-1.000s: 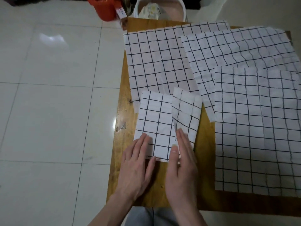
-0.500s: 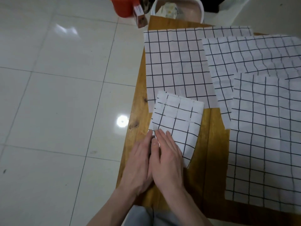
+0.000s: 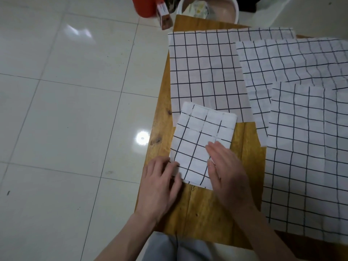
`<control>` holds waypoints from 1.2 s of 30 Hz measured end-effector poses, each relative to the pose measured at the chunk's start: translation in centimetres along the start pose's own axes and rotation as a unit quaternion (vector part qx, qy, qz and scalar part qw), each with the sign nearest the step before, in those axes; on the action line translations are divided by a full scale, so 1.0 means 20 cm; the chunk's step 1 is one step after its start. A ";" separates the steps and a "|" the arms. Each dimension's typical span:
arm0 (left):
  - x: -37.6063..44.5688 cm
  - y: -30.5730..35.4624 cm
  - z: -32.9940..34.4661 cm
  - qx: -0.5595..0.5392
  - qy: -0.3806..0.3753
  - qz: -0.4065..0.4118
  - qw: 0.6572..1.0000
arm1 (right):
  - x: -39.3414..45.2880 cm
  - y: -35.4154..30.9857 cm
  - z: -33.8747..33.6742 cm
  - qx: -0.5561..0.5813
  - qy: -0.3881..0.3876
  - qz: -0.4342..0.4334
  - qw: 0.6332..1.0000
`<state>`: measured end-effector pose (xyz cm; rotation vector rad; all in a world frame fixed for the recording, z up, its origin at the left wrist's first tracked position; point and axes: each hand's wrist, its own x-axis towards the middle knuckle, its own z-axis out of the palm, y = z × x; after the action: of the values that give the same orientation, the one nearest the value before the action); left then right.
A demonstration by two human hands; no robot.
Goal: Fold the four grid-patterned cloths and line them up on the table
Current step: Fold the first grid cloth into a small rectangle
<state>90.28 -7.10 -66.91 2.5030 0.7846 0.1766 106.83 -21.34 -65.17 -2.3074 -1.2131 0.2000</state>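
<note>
- The head view shows the folded cloth lying on the wooden table, directly in front of both hands and partly under them.
- The left hand rests on the table with its fingers loosely spread. The fingertips touch the near left corner of the folded cloth, and I cannot tell if they pinch it.
- The right hand lies flat on the near right part of the same cloth, fingers straight and together, pressing it down and holding nothing.
- The long axis of the folded cloth runs away from the hands and leans a little to the right. Its far end lies on the edge of the back cloth.
- Three cloths are not yet folded: the back cloth beyond the hands, the middle cloth further to the right, and the near cloth just to the right of the right hand.
- My judgement: the first fold is nearly done. The right hand is nearer to the near cloth, so it will probably reach that one next.
</note>
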 end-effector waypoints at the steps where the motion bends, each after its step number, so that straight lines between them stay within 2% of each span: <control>1: 0.00 0.00 0.00 0.013 -0.001 -0.003 1.000 | 0.00 0.06 0.00 -0.033 -0.021 -0.014 0.999; 5: -0.01 0.02 0.02 0.038 -0.005 -0.017 0.999 | -0.01 0.19 0.01 -0.119 -0.121 -0.044 0.984; 8: -0.02 0.05 0.04 0.047 -0.010 0.007 0.999 | -0.02 0.21 0.02 -0.150 -0.171 -0.041 0.973; 16: -0.08 0.15 0.16 0.084 -0.073 0.139 0.984 | -0.06 0.21 0.04 -0.189 -0.198 -0.050 0.961; 21: -0.09 0.14 0.19 0.138 -0.107 0.163 0.971 | -0.04 0.24 -0.01 -0.112 -0.162 -0.056 0.979; 27: -0.07 0.07 0.13 0.162 -0.121 0.174 0.964 | -0.04 0.31 -0.04 -0.158 -0.084 -0.065 0.982; 31: 0.00 0.01 0.09 0.185 -0.106 0.136 0.968 | -0.11 0.30 -0.05 -0.184 -0.034 -0.065 0.980; 36: 0.11 0.01 0.07 0.189 -0.070 0.059 0.978 | -0.24 0.23 -0.02 -0.186 -0.045 -0.042 0.981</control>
<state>92.55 -6.62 -68.11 2.8831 0.6601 -0.1208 107.49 -27.43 -67.77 -2.5771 -1.4971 0.0503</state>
